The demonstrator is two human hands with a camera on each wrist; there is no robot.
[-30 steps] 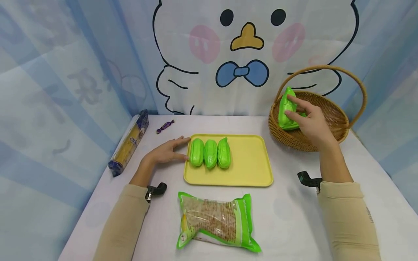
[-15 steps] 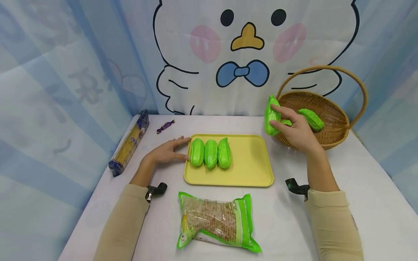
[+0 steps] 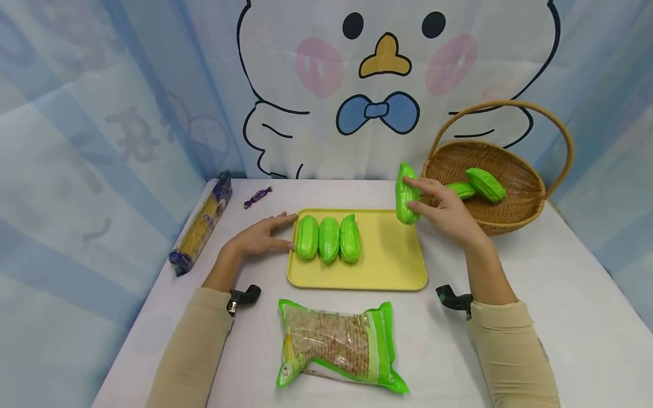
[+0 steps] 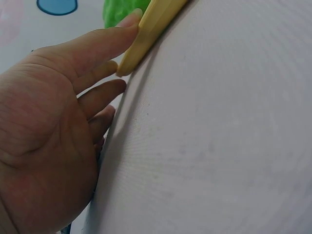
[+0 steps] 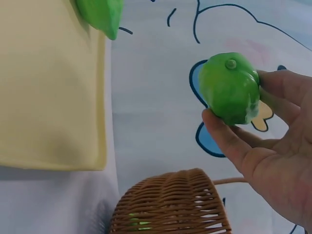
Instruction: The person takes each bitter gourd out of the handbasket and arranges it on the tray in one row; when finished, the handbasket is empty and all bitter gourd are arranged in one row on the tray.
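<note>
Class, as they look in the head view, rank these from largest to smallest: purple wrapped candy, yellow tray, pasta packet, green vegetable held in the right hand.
1. Yellow tray
2. Pasta packet
3. Green vegetable, partly covered
4. Purple wrapped candy

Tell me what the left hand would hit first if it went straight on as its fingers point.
The left hand would first meet the left edge of the yellow tray, which it seems to touch. Just past that, the leftmost green vegetable probably lies in line, though finger height is hard to judge.
</note>
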